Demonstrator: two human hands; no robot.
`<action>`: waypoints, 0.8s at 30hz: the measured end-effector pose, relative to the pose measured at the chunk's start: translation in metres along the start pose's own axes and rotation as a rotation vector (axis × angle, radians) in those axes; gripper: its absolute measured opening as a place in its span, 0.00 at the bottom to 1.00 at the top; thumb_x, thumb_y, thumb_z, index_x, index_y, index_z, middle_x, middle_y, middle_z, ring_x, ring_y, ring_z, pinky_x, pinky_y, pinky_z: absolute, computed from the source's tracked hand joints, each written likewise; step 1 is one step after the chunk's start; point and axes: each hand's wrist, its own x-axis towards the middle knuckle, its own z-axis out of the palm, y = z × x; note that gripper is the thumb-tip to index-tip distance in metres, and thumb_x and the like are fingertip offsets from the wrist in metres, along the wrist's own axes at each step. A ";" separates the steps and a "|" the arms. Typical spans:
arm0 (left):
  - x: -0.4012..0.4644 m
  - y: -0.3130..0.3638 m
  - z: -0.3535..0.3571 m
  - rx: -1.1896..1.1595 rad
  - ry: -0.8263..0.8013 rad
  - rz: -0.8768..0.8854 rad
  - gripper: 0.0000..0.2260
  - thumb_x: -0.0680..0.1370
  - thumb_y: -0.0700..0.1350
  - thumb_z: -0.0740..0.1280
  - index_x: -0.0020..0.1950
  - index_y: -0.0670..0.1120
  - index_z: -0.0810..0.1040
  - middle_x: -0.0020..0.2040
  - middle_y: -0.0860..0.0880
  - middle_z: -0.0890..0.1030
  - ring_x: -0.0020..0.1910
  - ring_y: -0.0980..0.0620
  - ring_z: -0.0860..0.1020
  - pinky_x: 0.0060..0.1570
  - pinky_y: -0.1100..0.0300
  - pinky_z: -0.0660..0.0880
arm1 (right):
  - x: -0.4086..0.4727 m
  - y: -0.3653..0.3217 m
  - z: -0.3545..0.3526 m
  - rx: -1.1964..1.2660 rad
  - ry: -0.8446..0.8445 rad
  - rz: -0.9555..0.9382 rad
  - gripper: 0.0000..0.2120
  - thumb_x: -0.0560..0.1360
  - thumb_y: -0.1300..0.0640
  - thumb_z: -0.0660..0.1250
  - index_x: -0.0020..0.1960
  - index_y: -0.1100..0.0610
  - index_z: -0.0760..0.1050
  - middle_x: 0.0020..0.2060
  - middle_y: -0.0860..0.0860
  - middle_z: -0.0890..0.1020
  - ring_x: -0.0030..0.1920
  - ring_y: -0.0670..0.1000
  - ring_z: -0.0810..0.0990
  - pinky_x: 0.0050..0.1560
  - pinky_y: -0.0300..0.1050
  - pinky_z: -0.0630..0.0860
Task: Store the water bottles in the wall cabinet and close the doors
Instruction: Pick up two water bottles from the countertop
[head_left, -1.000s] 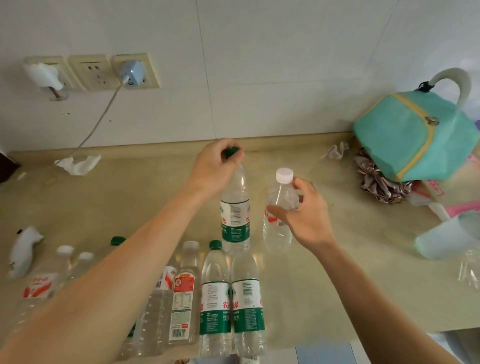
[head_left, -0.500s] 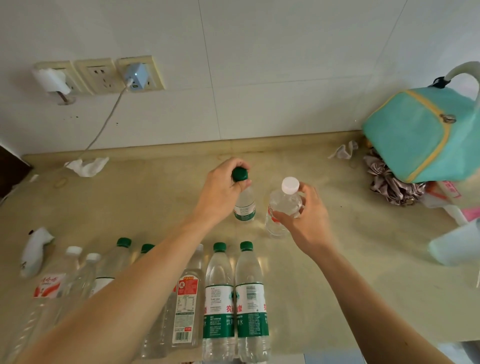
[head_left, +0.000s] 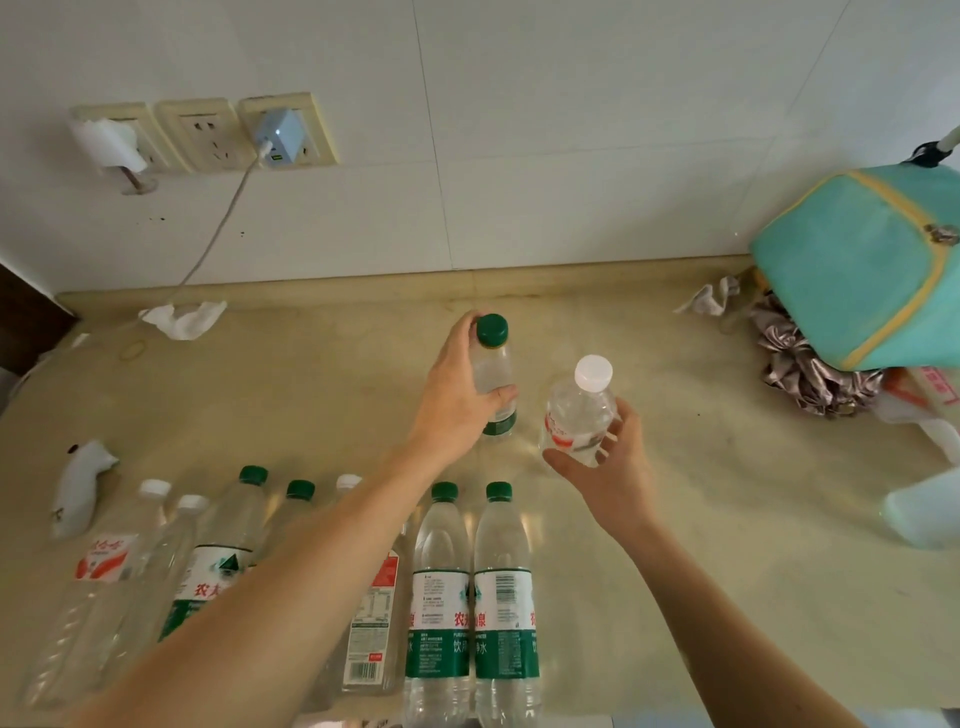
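Observation:
My left hand (head_left: 457, 395) grips the upper body of a green-capped water bottle (head_left: 493, 364) standing on the beige counter (head_left: 322, 405). Just to its right, my right hand (head_left: 608, 467) holds a white-capped water bottle (head_left: 579, 410) from below and behind, its cap tilted toward me. Along the counter's near edge stands a row of several more bottles, among them two green-labelled ones (head_left: 472, 597) side by side and white-capped ones (head_left: 150, 525) at the left. The wall cabinet is out of view.
A teal bag (head_left: 862, 265) sits at the back right on crumpled silvery fabric (head_left: 800, 364). A pale cup (head_left: 924, 509) lies at the right edge. Tissue (head_left: 184, 319) and a charger cable (head_left: 218, 228) are at the back left, a small white object (head_left: 78, 483) at the left.
The view has tilted more downward. My left hand slid from the green cap down onto the bottle's shoulder. My right hand shifted lower on the white-capped bottle, which now tilts.

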 end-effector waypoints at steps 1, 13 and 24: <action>0.000 -0.005 0.005 0.004 0.013 -0.034 0.40 0.71 0.45 0.80 0.77 0.54 0.61 0.71 0.55 0.73 0.71 0.55 0.70 0.71 0.57 0.65 | 0.001 0.004 0.001 -0.001 0.004 0.012 0.48 0.64 0.51 0.84 0.76 0.48 0.60 0.64 0.43 0.76 0.64 0.49 0.78 0.66 0.55 0.76; 0.002 -0.052 0.036 -0.106 0.018 -0.274 0.32 0.69 0.47 0.80 0.65 0.54 0.65 0.54 0.59 0.77 0.49 0.60 0.77 0.42 0.71 0.69 | 0.001 0.008 0.017 -0.028 0.120 0.044 0.31 0.66 0.56 0.82 0.59 0.44 0.66 0.51 0.38 0.79 0.51 0.44 0.80 0.50 0.40 0.75; -0.016 -0.025 -0.012 -0.310 -0.012 -0.098 0.32 0.69 0.45 0.81 0.66 0.56 0.67 0.57 0.59 0.79 0.54 0.65 0.79 0.52 0.70 0.75 | -0.023 -0.051 0.022 0.203 0.315 -0.080 0.25 0.66 0.59 0.82 0.58 0.47 0.76 0.52 0.45 0.85 0.54 0.50 0.83 0.60 0.58 0.79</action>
